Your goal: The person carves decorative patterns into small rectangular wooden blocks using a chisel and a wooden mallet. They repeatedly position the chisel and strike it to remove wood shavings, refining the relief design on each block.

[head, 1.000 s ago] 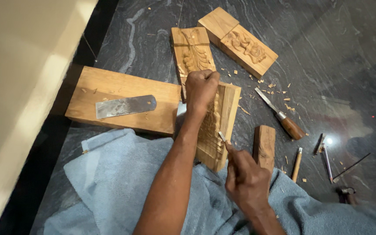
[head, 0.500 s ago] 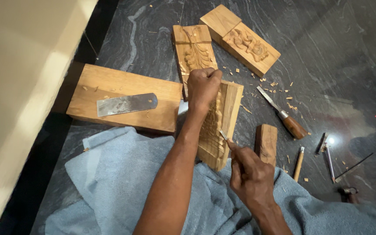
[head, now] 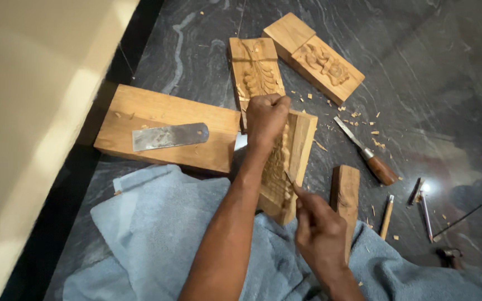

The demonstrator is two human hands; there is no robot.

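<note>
Presently: left hand (head: 266,114) clenched atop tilted, carved tan wooden block (head: 285,164), steadying it; right hand (head: 319,231) gripping small metal carving tool (head: 290,178) against its relief.

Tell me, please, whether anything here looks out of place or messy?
Only small things: wood chips lie scattered on the dark floor around the chisel, and the carved block under the left hand stands tilted on the blue cloth. Nothing looks damaged.

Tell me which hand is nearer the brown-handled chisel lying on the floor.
Right. The right hand sits below-left of the brown-handled chisel, beside the small wood block; the left hand grips the carved block's top, farther left.
</note>
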